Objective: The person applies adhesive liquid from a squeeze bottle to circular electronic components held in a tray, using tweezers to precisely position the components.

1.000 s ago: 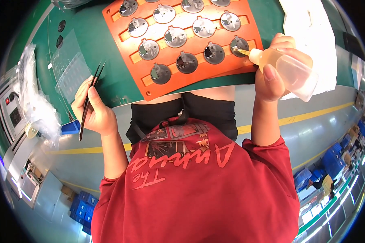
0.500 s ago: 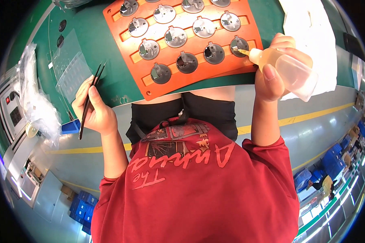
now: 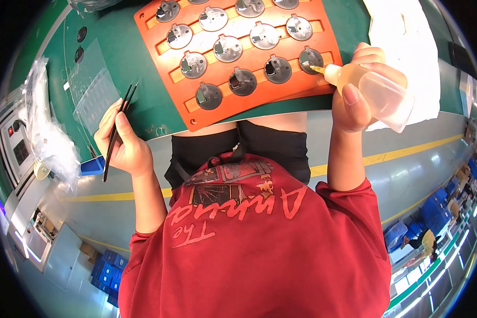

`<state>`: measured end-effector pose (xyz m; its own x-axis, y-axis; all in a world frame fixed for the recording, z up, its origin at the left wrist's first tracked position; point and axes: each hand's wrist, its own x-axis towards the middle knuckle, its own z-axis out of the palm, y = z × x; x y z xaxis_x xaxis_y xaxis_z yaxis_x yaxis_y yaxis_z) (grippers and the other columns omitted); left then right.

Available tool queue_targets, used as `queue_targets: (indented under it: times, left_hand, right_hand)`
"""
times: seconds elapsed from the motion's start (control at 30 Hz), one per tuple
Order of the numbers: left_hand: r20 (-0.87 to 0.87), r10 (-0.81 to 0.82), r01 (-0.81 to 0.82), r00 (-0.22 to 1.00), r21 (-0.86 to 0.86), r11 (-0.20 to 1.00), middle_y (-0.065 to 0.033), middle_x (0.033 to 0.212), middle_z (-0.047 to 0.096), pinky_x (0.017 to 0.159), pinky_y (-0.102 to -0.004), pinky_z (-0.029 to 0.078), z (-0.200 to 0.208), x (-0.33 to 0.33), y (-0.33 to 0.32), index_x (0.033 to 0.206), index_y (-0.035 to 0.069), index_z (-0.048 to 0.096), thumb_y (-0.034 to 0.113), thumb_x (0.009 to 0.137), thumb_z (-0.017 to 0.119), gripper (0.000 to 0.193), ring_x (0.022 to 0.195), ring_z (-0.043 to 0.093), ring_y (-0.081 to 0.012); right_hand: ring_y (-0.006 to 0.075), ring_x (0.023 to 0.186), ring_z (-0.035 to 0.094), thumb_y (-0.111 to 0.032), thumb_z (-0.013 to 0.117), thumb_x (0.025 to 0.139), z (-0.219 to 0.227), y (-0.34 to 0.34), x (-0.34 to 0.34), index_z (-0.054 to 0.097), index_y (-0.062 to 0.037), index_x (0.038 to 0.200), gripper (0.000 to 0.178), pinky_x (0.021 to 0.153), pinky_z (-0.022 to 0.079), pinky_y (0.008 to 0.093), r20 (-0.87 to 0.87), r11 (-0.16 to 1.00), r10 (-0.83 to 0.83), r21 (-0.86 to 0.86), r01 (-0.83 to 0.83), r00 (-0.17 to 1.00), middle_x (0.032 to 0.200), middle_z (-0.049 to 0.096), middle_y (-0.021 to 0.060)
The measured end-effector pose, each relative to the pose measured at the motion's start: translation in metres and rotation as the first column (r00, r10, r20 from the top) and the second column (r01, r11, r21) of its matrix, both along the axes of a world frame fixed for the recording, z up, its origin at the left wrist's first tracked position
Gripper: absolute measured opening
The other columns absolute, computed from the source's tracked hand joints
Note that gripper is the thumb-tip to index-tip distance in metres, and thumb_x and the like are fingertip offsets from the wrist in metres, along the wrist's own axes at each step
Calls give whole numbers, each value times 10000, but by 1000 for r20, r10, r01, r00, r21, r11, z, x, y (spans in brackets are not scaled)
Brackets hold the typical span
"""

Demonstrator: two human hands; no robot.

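Note:
My right hand (image 3: 358,95) is closed round a squeeze bottle (image 3: 384,100), translucent and with a thin yellowish nozzle. The nozzle tip is at a round dark disc (image 3: 311,59) in the near right corner of an orange tray (image 3: 259,106); whether it touches cannot be made out. Several similar discs, some shiny with glare, sit in rows in the tray. To the left, my left hand (image 3: 123,140) grips black tweezers (image 3: 113,138), their points upward and apart, over the table's near edge, away from the tray.
The green table (image 3: 127,53) carries a clear plastic sheet (image 3: 96,95) and two small dark discs (image 3: 80,43) at the left. A white cloth (image 3: 408,47) lies at the right. Crumpled clear plastic bags (image 3: 45,122) hang at the left edge, above a blue bin (image 3: 93,166).
The orange tray has shifted very slightly left. The bottle's nozzle stays at the same disc, and my left hand with the tweezers has hardly moved.

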<state>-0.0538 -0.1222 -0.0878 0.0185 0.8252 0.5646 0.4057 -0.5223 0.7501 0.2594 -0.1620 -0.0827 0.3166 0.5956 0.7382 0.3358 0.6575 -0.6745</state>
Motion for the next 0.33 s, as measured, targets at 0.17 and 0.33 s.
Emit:
queue_targets:
  times: [0.17, 0.33]
  left_hand:
    - [-4, 7, -7, 1000, -13, 1000, -198, 886, 543, 776, -337, 446, 1, 0, 0, 844, -39, 408, -10, 806, 464, 73, 846, 545, -247]
    - [-12, -2, 2, 1000, -11, 1000, -202, 893, 542, 787, -339, 439, 0, -2, 0, 851, -32, 409, -5, 806, 468, 79, 852, 545, -248]
  right_hand:
    - [185, 655, 425, -166, 662, 550, 2, 0, 1, 430, -4, 856, 416, 614, 367, 311, 4, 999, 36, -1, -36, 999, 758, 460, 65]
    - [184, 648, 425, -198, 662, 559, 1, -1, 3, 433, 5, 871, 437, 613, 366, 315, 58, 999, 34, -9, -33, 998, 761, 463, 61]
